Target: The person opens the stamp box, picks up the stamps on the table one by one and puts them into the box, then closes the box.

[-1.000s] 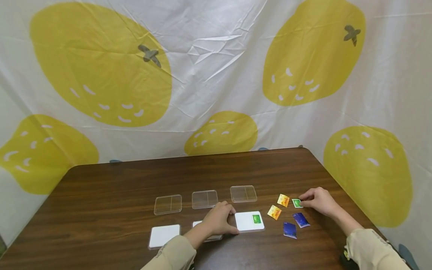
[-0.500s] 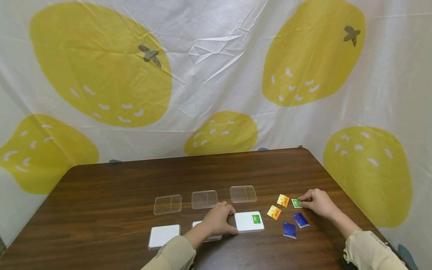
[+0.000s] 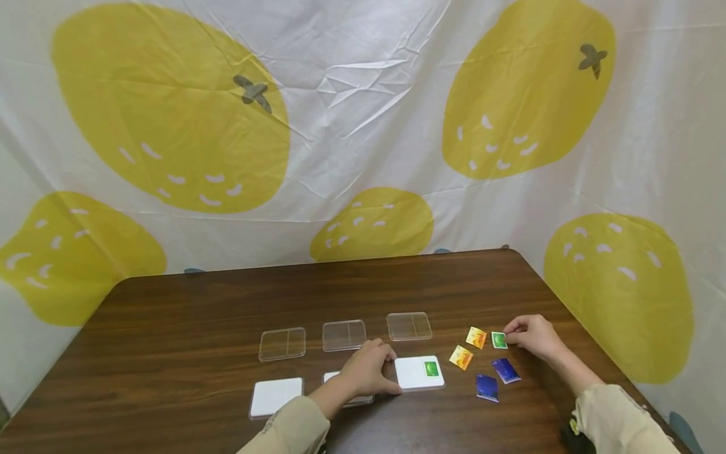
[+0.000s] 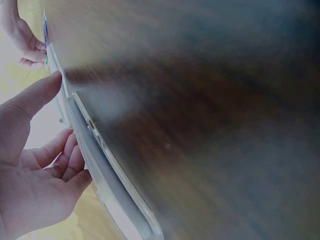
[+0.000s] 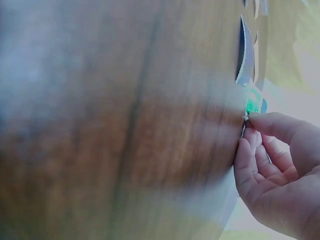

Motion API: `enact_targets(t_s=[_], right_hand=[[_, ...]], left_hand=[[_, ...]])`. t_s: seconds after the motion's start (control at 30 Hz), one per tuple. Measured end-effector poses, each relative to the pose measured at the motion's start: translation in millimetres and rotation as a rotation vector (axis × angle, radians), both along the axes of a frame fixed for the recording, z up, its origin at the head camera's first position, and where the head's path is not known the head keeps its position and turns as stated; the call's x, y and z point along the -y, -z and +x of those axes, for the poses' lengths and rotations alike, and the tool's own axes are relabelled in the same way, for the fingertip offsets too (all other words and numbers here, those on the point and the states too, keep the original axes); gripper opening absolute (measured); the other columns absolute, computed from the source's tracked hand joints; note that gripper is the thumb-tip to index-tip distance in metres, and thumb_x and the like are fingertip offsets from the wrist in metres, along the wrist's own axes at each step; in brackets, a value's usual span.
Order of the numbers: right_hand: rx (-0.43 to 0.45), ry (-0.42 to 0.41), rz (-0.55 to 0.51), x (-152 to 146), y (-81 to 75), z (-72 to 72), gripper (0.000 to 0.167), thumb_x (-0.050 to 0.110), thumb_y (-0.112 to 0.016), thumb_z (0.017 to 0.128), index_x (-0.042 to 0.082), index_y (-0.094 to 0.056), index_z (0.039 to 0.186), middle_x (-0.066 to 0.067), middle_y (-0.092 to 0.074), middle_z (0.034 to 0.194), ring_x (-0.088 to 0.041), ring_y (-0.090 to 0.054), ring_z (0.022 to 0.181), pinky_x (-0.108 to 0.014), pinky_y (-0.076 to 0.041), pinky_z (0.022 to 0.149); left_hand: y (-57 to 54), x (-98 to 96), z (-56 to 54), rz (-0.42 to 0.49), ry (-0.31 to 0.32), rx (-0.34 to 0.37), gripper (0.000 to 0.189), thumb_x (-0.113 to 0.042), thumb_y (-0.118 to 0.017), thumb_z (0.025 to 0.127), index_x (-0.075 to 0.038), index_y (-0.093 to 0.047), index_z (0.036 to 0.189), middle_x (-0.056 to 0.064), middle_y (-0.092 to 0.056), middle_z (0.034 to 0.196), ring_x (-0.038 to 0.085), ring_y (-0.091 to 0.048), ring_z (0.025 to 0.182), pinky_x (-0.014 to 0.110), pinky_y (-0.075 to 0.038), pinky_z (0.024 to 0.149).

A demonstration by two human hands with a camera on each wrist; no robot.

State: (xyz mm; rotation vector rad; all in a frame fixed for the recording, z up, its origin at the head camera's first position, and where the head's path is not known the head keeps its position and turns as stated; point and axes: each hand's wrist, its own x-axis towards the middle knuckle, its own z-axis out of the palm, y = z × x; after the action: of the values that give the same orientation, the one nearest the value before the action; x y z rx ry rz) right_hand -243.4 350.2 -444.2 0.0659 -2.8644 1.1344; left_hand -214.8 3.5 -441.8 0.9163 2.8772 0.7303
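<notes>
My left hand [image 3: 365, 371] holds a flat clear plastic case with a white card [image 3: 409, 373] at its left side, thumb at the near corner and fingertips at the far corner. One green stamp [image 3: 431, 369] lies on that card's right part. My right hand [image 3: 533, 334] pinches another white-bordered green stamp [image 3: 499, 340] by its right edge, thumb against fingers, close over the table. In the right wrist view this green stamp [image 5: 253, 102] shows past the thumb tip. Two orange stamps [image 3: 476, 337] lie left of it and two blue stamps [image 3: 506, 371] lie nearer to me.
Three clear lids [image 3: 282, 344] stand in a row farther back on the brown table [image 3: 187, 315]. A second case with a white card [image 3: 276, 397] lies at the left; another case [image 3: 358, 400] is partly hidden under my left forearm. A lemon-print cloth [image 3: 363, 126] hangs behind.
My right hand shifted the green stamp very slightly left, then back right, and it now shows a little more fully. My left hand and the case stay in place.
</notes>
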Motion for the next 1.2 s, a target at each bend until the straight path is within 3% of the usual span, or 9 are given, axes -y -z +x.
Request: enact_targets(t_s=[0.3, 0.57, 0.83, 1.2], right_hand=[[0.067, -0.061, -0.122, -7, -0.8, -3.6, 0.015, 0.002, -0.063, 0.079, -0.013, -0.062, 0.083, -0.008, -0.062, 0.073, -0.008, -0.054, 0.062, -0.025, -0.050, 0.056], [0.154, -0.186, -0.249, -6, -8.0, -6.7, 0.020, 0.003, -0.059, 0.083, -0.016, -0.058, 0.088, -0.008, -0.063, 0.079, -0.009, -0.058, 0.067, -0.027, -0.052, 0.060], [0.138, -0.302, -0.257, 10, -18.6, -4.6, 0.017, 0.001, -0.057, 0.082, -0.015, -0.057, 0.086, -0.008, -0.062, 0.077, -0.008, -0.057, 0.067, -0.029, -0.052, 0.061], [0.145, -0.446, -0.277, 56, -30.2, 9.2, 0.011, -0.001, -0.056, 0.080, -0.011, -0.058, 0.084, -0.012, -0.059, 0.072, -0.010, -0.055, 0.062, -0.028, -0.050, 0.058]], left_hand=[[-0.9, -0.3, 0.2, -0.005, 0.011, -0.001, 0.046, -0.033, -0.081, 0.061, -0.007, -0.061, 0.094, -0.001, -0.056, 0.088, 0.014, -0.049, 0.086, 0.024, -0.042, 0.075], [-2.6, 0.0, 0.9, -0.004, 0.010, 0.001, 0.046, -0.032, -0.081, 0.061, -0.006, -0.061, 0.093, 0.000, -0.056, 0.088, 0.014, -0.049, 0.086, 0.024, -0.042, 0.075], [-1.2, 0.3, -0.5, 0.000, 0.010, -0.005, 0.046, -0.033, -0.081, 0.061, -0.007, -0.061, 0.093, -0.001, -0.056, 0.088, 0.014, -0.049, 0.085, 0.024, -0.042, 0.075], [0.8, 0.2, -1.2, 0.001, 0.010, -0.008, 0.046, -0.033, -0.081, 0.061, -0.007, -0.061, 0.093, -0.001, -0.056, 0.088, 0.014, -0.049, 0.085, 0.023, -0.042, 0.075]])
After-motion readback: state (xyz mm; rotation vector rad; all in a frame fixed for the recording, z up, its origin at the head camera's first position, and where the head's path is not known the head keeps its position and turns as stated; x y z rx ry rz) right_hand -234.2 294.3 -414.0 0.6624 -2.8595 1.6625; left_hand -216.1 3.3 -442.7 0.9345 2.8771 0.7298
